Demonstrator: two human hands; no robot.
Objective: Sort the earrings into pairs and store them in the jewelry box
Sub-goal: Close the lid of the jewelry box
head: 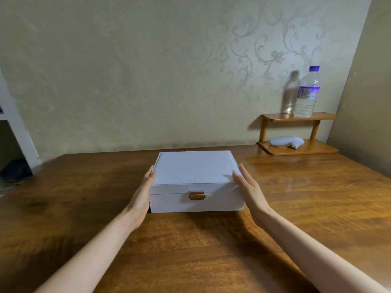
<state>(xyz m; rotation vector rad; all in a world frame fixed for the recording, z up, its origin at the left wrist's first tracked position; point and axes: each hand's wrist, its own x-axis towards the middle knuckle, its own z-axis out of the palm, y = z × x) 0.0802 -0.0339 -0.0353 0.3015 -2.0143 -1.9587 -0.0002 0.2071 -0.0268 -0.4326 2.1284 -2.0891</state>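
Jewelry box (193, 169), white with its lid down and a gold clasp (197, 196) at the front, sits at the centre of the frame on the brown wooden worktop (84, 218). The left hand (142, 195) lies flat against the box's left side, fingers straight, gripping nothing. The right hand (248, 188) does the same on the right side, thumb at the lid's edge. At the upper right, a small two-tier wooden shelf (275, 117) carries a plastic water bottle (306, 96) on top and a pale grey object (285, 141) below.
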